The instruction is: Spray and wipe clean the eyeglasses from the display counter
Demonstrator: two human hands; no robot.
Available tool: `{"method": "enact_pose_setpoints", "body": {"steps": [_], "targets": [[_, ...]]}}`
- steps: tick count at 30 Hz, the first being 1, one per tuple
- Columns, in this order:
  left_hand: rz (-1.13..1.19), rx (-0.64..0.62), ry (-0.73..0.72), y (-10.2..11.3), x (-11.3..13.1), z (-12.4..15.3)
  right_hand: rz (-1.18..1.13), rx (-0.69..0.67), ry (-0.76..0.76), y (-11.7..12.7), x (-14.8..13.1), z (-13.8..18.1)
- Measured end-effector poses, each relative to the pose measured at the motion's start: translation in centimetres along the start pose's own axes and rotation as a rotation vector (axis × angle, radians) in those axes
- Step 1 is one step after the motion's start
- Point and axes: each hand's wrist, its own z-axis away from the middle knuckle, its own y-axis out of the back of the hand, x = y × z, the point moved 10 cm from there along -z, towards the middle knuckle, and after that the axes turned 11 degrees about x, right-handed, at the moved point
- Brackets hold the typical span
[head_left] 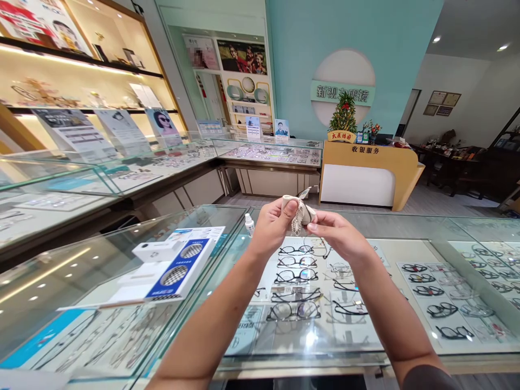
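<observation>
A bunched cream cloth (289,202) with a crinkled, fringe-like part hanging from it is held up over the glass counter. My left hand (271,223) closes on its left side, with the thumb pressed on top. From the right, my right hand (339,232) pinches the cloth's other end between thumb and fingers. A thin pale pointed piece sticks out at the top, and a dark thin line crosses the cloth; what is wrapped inside is hidden. Below the hands, black-framed eyeglasses (296,276) lie in rows under the glass.
A small white bottle (249,223) stands on the counter beside my left wrist. At the left are a blue-and-white display card (179,271) and a white box (156,250). More glass showcases (268,153) and a yellow-and-white cashier desk (357,181) stand beyond.
</observation>
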Motion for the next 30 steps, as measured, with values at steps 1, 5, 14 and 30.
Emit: {"method": "enact_pose_setpoints", "body": {"steps": [1,5,14,30], "targets": [[-0.001,-0.057,0.021,-0.3,0.0,0.0,-0.010,0.017,-0.004,0.3,-0.1,0.0],[-0.010,-0.204,0.082,-0.9,0.1,0.1,-0.061,0.054,-0.037,1.1,-0.2,-0.1],[-0.060,0.000,0.025,-0.4,-0.3,0.3,-0.047,-0.052,-0.043,0.1,0.9,-0.1],[-0.215,0.152,-0.252,4.0,4.7,-1.0,-0.115,0.108,0.027,3.9,-1.7,0.0]]}}
